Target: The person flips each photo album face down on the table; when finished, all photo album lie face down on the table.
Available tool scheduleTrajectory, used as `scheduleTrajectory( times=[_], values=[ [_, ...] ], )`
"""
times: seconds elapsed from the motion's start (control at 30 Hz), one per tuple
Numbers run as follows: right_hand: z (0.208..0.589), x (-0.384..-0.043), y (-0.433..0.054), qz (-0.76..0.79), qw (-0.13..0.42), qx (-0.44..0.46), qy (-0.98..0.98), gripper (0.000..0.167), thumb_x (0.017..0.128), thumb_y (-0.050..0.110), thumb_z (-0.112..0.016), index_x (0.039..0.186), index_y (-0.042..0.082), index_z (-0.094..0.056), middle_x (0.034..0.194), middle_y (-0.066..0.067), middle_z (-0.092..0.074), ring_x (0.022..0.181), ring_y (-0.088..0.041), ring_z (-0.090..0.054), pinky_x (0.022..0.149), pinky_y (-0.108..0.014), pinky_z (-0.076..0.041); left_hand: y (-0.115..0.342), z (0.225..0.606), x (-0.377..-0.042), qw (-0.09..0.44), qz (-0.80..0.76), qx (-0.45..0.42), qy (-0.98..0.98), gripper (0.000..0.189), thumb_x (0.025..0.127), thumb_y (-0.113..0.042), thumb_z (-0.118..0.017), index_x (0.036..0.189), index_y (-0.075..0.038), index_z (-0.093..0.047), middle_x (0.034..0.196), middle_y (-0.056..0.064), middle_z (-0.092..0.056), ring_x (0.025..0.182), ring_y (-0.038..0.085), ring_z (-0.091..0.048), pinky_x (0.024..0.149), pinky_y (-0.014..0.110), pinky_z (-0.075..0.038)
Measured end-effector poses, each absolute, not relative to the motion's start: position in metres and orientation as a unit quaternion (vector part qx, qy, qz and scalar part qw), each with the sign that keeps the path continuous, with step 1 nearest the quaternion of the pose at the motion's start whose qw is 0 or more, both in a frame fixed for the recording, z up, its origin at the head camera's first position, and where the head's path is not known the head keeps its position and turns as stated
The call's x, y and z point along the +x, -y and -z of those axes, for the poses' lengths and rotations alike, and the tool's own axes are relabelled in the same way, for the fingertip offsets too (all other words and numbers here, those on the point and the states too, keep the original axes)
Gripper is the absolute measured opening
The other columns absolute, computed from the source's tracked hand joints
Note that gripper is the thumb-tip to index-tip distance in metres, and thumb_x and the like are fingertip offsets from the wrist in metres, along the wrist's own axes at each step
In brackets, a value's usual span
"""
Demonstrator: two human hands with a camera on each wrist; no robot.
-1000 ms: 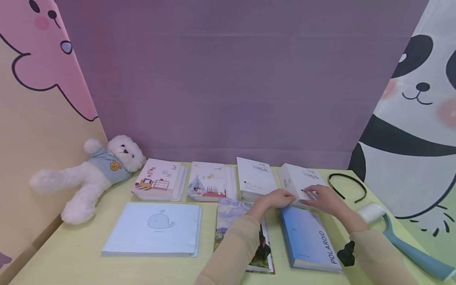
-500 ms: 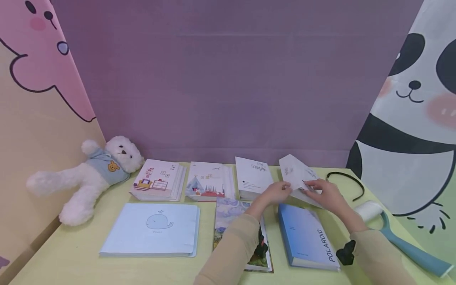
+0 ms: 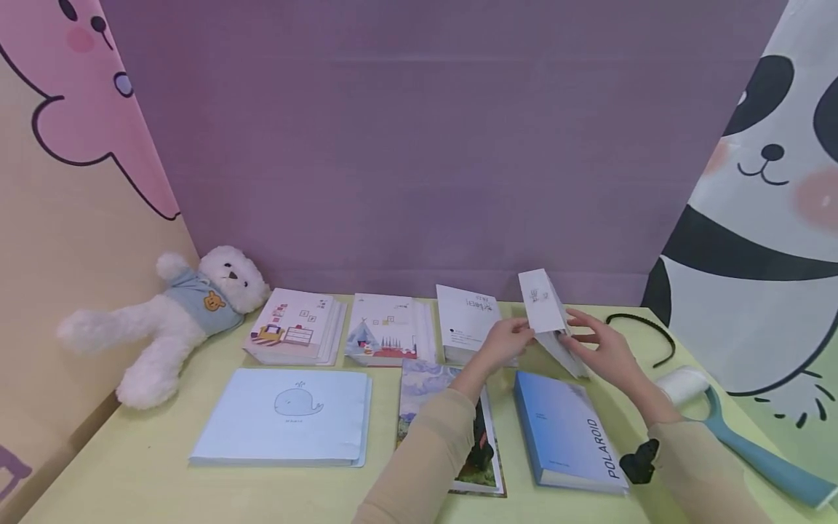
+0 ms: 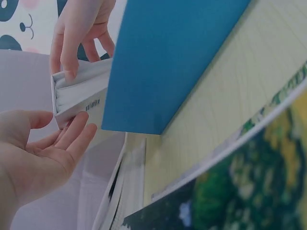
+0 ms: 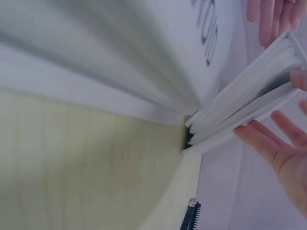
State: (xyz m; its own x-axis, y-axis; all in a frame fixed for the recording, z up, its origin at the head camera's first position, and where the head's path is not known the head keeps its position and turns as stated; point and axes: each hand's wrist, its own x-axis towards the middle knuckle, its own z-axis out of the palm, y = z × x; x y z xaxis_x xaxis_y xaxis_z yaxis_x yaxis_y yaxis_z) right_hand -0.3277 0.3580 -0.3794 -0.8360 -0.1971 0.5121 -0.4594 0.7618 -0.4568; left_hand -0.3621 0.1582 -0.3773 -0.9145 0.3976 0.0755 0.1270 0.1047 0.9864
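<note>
A thick white photo album [image 3: 542,300] stands tilted on edge at the back right, spine toward the head camera. My left hand [image 3: 500,343] has its thumb and fingertips at the album's near lower corner. From the other side my right hand [image 3: 605,354] holds it, fingers on the cover and thumb at the page edges. In the right wrist view the album's pages [image 5: 254,88] are slightly parted. A blue album [image 3: 569,429] marked POLAROID lies just in front, its blue face [image 4: 168,62] large in the left wrist view.
Another white album [image 3: 468,316] lies left of the hands, beside two illustrated albums [image 3: 380,327]. A whale-print album [image 3: 262,429] and a painted-cover book [image 3: 419,393] lie in front. A black headband [image 3: 655,327], lint roller [image 3: 753,444] and plush bear [image 3: 196,313] flank them.
The white photo album was lying flat; both hands have raised and turned it onto its edge, so its spine now faces forward. The other books stay where they were.
</note>
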Motion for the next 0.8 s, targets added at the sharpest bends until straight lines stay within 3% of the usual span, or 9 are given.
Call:
scheduleTrajectory(
  times=[0.1,0.2,0.33,0.47,0.53,0.63,0.7,0.8],
  values=[
    [0.379,-0.33,-0.357,-0.29,0.231,0.206,0.906,0.052,0.091,0.009,-0.06,0.14,0.005,-0.043,0.128,-0.023,-0.053,0.106,-0.033,-0.057,0.077,-0.021,-0.054,-0.158,0.374,-0.361,0.111,-0.663,0.177,-0.719,0.036,0.097,-0.016,-0.051,0.132,-0.007,-0.053,0.117,0.01,-0.064,0.105,0.024,-0.064,0.087,0.037,-0.053],
    [0.376,-0.328,-0.356,-0.306,0.215,0.212,0.903,0.051,0.094,0.008,-0.056,0.142,0.007,-0.041,0.133,-0.024,-0.048,0.106,-0.036,-0.055,0.071,-0.012,-0.05,-0.159,0.369,-0.359,0.117,-0.678,0.18,-0.703,0.038,0.096,-0.018,-0.052,0.133,-0.009,-0.052,0.118,0.01,-0.063,0.105,0.025,-0.064,0.089,0.042,-0.052],
    [0.371,-0.324,-0.36,-0.353,0.173,0.181,0.902,0.05,0.097,0.012,-0.05,0.144,0.008,-0.033,0.134,-0.03,-0.042,0.101,-0.048,-0.057,0.064,-0.025,-0.056,-0.164,0.365,-0.358,0.134,-0.681,0.19,-0.694,0.042,0.096,-0.022,-0.052,0.137,-0.013,-0.047,0.123,0.011,-0.06,0.106,0.025,-0.063,0.088,0.042,-0.053],
    [0.371,-0.323,-0.363,-0.38,0.164,0.16,0.896,0.048,0.099,0.013,-0.044,0.144,0.008,-0.027,0.135,-0.034,-0.036,0.104,-0.052,-0.054,0.064,-0.035,-0.058,-0.167,0.365,-0.356,0.146,-0.671,0.209,-0.697,0.046,0.098,-0.021,-0.05,0.142,-0.018,-0.041,0.129,0.012,-0.056,0.11,0.026,-0.062,0.086,0.041,-0.053],
    [0.373,-0.324,-0.363,-0.388,0.163,0.154,0.894,0.048,0.099,0.014,-0.042,0.144,0.008,-0.026,0.136,-0.034,-0.035,0.103,-0.046,-0.056,0.064,-0.036,-0.058,-0.168,0.367,-0.355,0.146,-0.666,0.215,-0.699,0.046,0.098,-0.02,-0.049,0.143,-0.02,-0.04,0.131,0.012,-0.055,0.112,0.026,-0.061,0.087,0.042,-0.053],
    [0.375,-0.326,-0.363,-0.4,0.161,0.149,0.89,0.048,0.1,0.013,-0.041,0.144,0.007,-0.024,0.135,-0.034,-0.034,0.098,-0.017,-0.062,0.064,-0.037,-0.058,-0.168,0.369,-0.355,0.142,-0.658,0.214,-0.708,0.045,0.099,-0.022,-0.048,0.143,-0.021,-0.04,0.131,0.01,-0.056,0.112,0.024,-0.061,0.084,0.038,-0.054],
    [0.376,-0.326,-0.365,-0.403,0.161,0.147,0.889,0.049,0.1,0.014,-0.039,0.146,0.01,-0.023,0.137,-0.033,-0.034,0.093,0.004,-0.056,0.064,-0.035,-0.058,-0.171,0.369,-0.354,0.14,-0.649,0.214,-0.716,0.044,0.099,-0.022,-0.048,0.142,-0.021,-0.042,0.13,0.007,-0.057,0.111,0.021,-0.061,0.081,0.035,-0.054],
    [0.375,-0.325,-0.367,-0.408,0.156,0.147,0.888,0.05,0.101,0.016,-0.037,0.149,0.014,-0.023,0.143,-0.031,-0.028,0.091,0.019,-0.045,0.066,-0.031,-0.058,-0.175,0.37,-0.353,0.133,-0.635,0.219,-0.729,0.04,0.098,-0.022,-0.048,0.138,-0.016,-0.048,0.127,0.006,-0.059,0.11,0.018,-0.061,0.078,0.03,-0.054]
  ],
)
